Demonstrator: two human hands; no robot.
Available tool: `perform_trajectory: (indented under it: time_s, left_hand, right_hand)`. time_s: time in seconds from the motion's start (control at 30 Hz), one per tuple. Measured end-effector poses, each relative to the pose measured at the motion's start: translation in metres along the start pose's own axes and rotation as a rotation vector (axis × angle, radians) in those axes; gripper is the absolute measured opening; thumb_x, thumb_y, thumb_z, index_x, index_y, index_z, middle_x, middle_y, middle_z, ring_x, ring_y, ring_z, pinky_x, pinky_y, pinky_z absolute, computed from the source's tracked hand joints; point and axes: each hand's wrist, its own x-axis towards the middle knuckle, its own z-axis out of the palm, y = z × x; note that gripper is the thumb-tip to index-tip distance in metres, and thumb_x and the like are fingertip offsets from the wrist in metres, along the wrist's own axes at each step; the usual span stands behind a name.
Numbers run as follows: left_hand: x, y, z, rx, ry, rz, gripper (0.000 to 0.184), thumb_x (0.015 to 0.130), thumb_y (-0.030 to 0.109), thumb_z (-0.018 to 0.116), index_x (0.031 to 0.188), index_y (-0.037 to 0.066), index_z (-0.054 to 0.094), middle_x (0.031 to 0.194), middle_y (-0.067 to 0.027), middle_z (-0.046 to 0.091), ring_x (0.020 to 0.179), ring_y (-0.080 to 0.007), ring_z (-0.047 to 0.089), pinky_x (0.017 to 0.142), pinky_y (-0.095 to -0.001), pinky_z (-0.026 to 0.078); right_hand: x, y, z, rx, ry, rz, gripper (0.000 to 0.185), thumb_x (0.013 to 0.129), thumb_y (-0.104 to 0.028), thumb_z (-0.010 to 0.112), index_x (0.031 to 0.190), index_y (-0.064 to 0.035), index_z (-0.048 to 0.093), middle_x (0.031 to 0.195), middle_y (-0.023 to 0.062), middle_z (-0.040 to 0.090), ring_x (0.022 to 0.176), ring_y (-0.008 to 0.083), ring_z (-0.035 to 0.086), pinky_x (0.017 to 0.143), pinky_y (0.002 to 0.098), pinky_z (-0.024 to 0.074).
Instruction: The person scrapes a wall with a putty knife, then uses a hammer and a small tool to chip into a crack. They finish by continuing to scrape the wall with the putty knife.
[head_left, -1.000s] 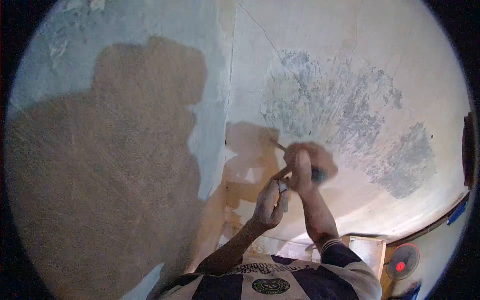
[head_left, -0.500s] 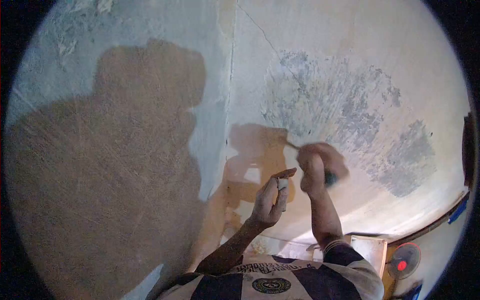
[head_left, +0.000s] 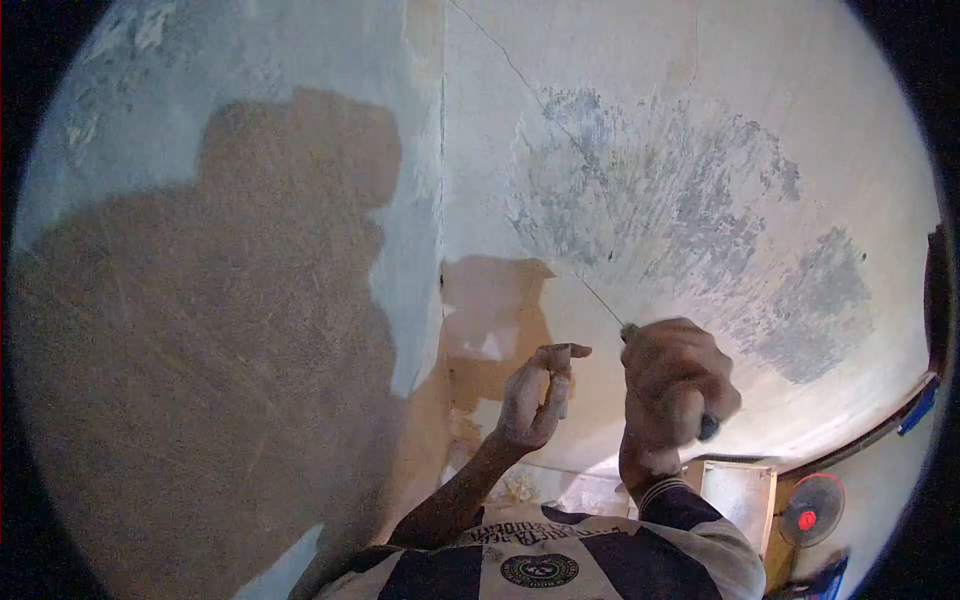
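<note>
My right hand is wrapped round the dark green handle of a scraper. Its thin blade, seen nearly edge-on, points up and left toward the wall; whether the tip touches is unclear. To its left, my left hand is raised with the index finger stretched toward the right and the other fingers loosely bent. Pale dust or light shows on those fingers, and I see no object in them. Ahead is a pale wall with rough grey scraped patches and a thin crack.
A bluish wall meets the pale one at a corner on the left, under my large shadow. Low on the right stand a fan with a red centre and a light wood-framed panel. A blue object is at the right edge.
My right hand has moved right and down, turning so the blade shows longer. My left hand stays nearly in place. The view has shifted slightly to the right.
</note>
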Motion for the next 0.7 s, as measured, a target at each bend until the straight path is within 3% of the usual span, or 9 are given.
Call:
perform_trajectory:
  time_s: [0.1, 0.17, 0.2, 0.27, 0.37, 0.4, 0.47, 0.6, 0.7]
  left_hand:
    - [-0.003, 0.014, -0.001, -0.06, -0.049, -0.273, 0.022, 0.106, 0.012, 0.043, 0.118, -0.003, 0.053, 0.122, -0.0179, 0.063, 0.079, -0.0145, 0.058, 0.075, -0.0314, 0.049]
    - [-0.002, 0.011, -0.001, -0.055, -0.049, -0.22, 0.026, 0.106, 0.015, 0.044, 0.121, -0.005, 0.052, 0.128, -0.0198, 0.06, 0.083, -0.0157, 0.058, 0.079, -0.0332, 0.049]
    - [0.003, 0.002, 0.001, -0.018, -0.021, -0.023, 0.029, 0.106, 0.016, 0.044, 0.124, -0.005, 0.05, 0.13, -0.0205, 0.058, 0.085, -0.0159, 0.059, 0.081, -0.034, 0.049]
    - [0.016, -0.002, 0.003, -0.044, 0.028, 0.142, 0.036, 0.106, 0.018, 0.044, 0.132, -0.007, 0.047, 0.134, -0.0219, 0.055, 0.09, -0.0173, 0.059, 0.088, -0.0365, 0.048]
    - [0.013, 0.011, 0.006, -0.109, 0.039, 0.041, 0.046, 0.107, 0.021, 0.043, 0.142, -0.008, 0.039, 0.139, -0.0241, 0.051, 0.093, -0.019, 0.058, 0.097, -0.039, 0.045]
    - [0.013, 0.007, 0.006, -0.045, 0.033, 0.058, 0.048, 0.107, 0.022, 0.042, 0.144, -0.008, 0.037, 0.141, -0.0247, 0.05, 0.09, -0.0182, 0.057, 0.096, -0.0383, 0.045]
    - [0.01, 0.003, 0.006, 0.015, 0.017, 0.093, 0.05, 0.107, 0.023, 0.041, 0.146, -0.009, 0.034, 0.145, -0.0256, 0.047, 0.092, -0.0182, 0.058, 0.096, -0.0371, 0.045]
    - [0.01, 0.009, 0.006, -0.075, 0.058, -0.111, 0.06, 0.105, 0.036, 0.043, 0.146, -0.008, 0.037, 0.145, -0.0193, 0.049, 0.114, -0.0188, 0.054, 0.105, -0.0401, 0.039]
    - [-0.001, 0.009, 0.008, -0.138, 0.042, -0.179, 0.052, 0.106, 0.032, 0.045, 0.141, -0.006, 0.041, 0.152, -0.024, 0.041, 0.132, -0.0203, 0.046, 0.113, -0.0432, 0.033]
  right_hand:
    - [-0.001, 0.021, 0.011, 0.034, 0.017, 0.02, 0.036, 0.088, -0.021, 0.064, 0.058, -0.0073, 0.05, 0.049, 0.0077, 0.052, 0.041, 0.02, 0.052, 0.05, 0.0319, 0.0504]
    - [-0.004, 0.013, 0.001, -0.103, -0.013, 0.088, 0.04, 0.092, -0.024, 0.061, 0.058, -0.0063, 0.049, 0.048, 0.0078, 0.051, 0.04, 0.0197, 0.05, 0.048, 0.0333, 0.0492]
    - [-0.01, -0.001, -0.012, -0.262, -0.041, 0.16, 0.042, 0.093, -0.025, 0.06, 0.057, -0.0064, 0.048, 0.049, 0.0072, 0.051, 0.041, 0.0199, 0.051, 0.048, 0.034, 0.0492]
    - [-0.005, -0.003, -0.01, 0.022, 0.005, 0.128, 0.04, 0.093, -0.027, 0.061, 0.061, -0.006, 0.05, 0.052, 0.0062, 0.053, 0.044, 0.0202, 0.054, 0.049, 0.0338, 0.0494]
    - [-0.007, 0.025, 0.003, -0.044, 0.054, 0.04, 0.033, 0.093, -0.026, 0.06, 0.069, -0.0051, 0.056, 0.054, 0.0059, 0.055, 0.049, 0.0207, 0.057, 0.05, 0.0324, 0.0497]
    - [-0.011, 0.033, -0.003, 0.17, -0.005, 0.003, 0.024, 0.094, -0.021, 0.058, 0.078, -0.0036, 0.062, 0.061, 0.0083, 0.059, 0.058, 0.0232, 0.062, 0.058, 0.0341, 0.0531]
    - [-0.022, 0.034, -0.006, -0.063, -0.006, 0.083, 0.022, 0.092, -0.018, 0.06, 0.076, -0.004, 0.064, 0.064, 0.0091, 0.063, 0.061, 0.0243, 0.065, 0.061, 0.0344, 0.0542]
    - [-0.034, 0.041, -0.006, -0.508, -0.009, 0.213, 0.017, 0.087, -0.013, 0.063, 0.072, -0.0047, 0.068, 0.07, 0.0107, 0.069, 0.067, 0.0265, 0.07, 0.068, 0.035, 0.0564]
    - [-0.045, 0.049, -0.011, -0.163, -0.008, 0.337, 0.008, 0.081, -0.01, 0.069, 0.075, -0.0098, 0.063, 0.078, 0.0116, 0.07, 0.073, 0.0242, 0.068, 0.067, 0.0374, 0.0549]
